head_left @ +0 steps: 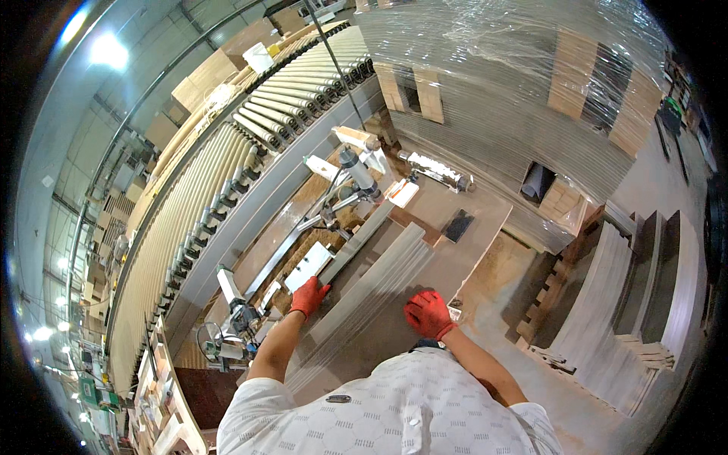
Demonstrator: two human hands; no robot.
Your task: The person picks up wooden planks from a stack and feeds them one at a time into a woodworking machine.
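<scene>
Both my hands wear red gloves. My left hand (309, 297) is at the near end of a narrow grey board (361, 241), its thumb and fingers about the board's edge. This board lies along the clamping machine (326, 205), beside a white plate (309, 265). To its right, a stack of long grey strips (371, 284) lies on the brown worktable (406, 282). My right hand (430, 314) is over the table's right edge, fingers loosely bent and slightly apart, with nothing visible in them. Its palm is hidden.
Pneumatic cylinders (356, 173) stand on the machine. A roller conveyor (205, 189) runs along the left. Film-wrapped stacked boards (493, 91) rise at the far side. More long boards (607, 280) are piled on the right, by a wooden pallet (542, 299). A dark flat piece (458, 226) lies on the table.
</scene>
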